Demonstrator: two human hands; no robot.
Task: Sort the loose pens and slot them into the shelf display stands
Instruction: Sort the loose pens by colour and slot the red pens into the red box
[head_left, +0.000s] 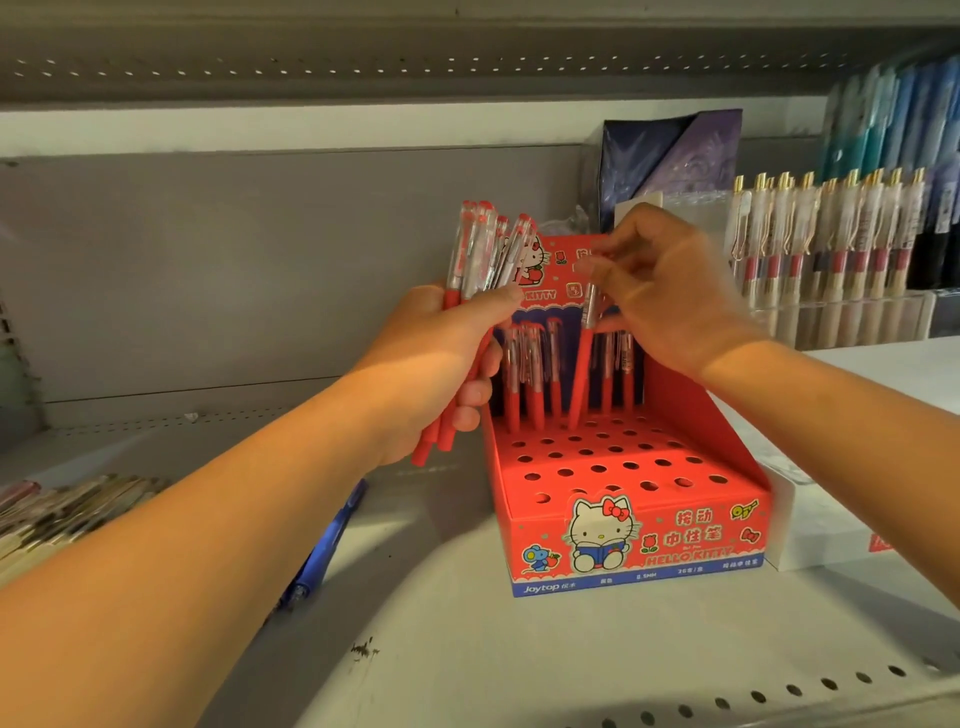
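A red cardboard display stand (631, 540) with rows of round holes sits on the shelf. Several red pens (530, 379) stand in its back rows. My left hand (441, 364) grips a bundle of red pens (483, 249) with clear caps, held upright just left of the stand. My right hand (670, 291) pinches the top of a single red pen (584, 364) over the back rows. That pen's lower tip reaches down to a hole in the stand.
A blue pen (332, 535) lies on the white shelf (467, 649) under my left forearm. A pile of mixed pens (67, 509) lies at the far left. A clear rack of gold-clipped pens (831, 249) stands at the right, a white box (831, 525) beside the stand.
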